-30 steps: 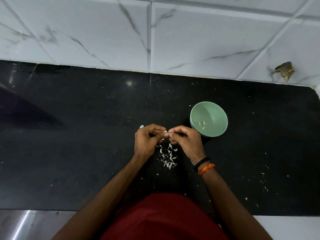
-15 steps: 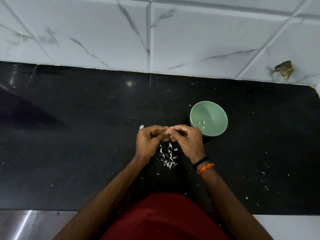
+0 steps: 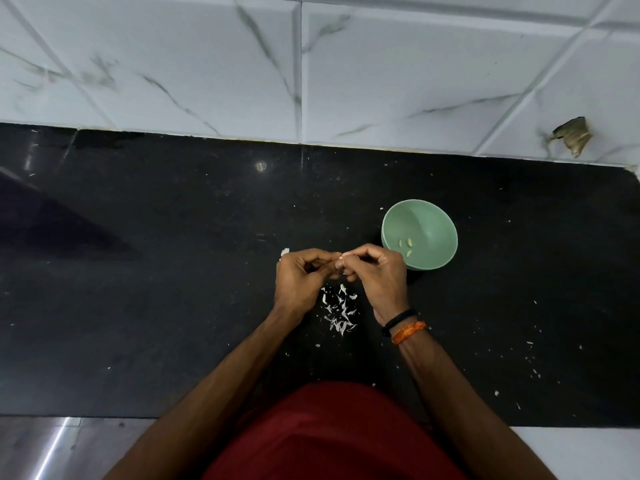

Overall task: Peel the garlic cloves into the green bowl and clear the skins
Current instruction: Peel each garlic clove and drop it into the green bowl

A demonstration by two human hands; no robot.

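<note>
A small garlic clove (image 3: 341, 267) is being pinched between the fingertips of both hands, held above the black counter (image 3: 138, 271). The left hand (image 3: 301, 280) is being kept with its fingers curled in towards the clove from one side, and the right hand (image 3: 375, 277) is being kept curled against it from the other, so the clove is sitting just where the two sets of fingertips are meeting; only a pale sliver of it is being shown. A scatter of white skins (image 3: 339, 311) is lying on the counter directly below the hands. The green bowl (image 3: 419, 234) is standing just beyond the right hand, with a few peeled cloves (image 3: 406, 245) lying inside it.
</note>
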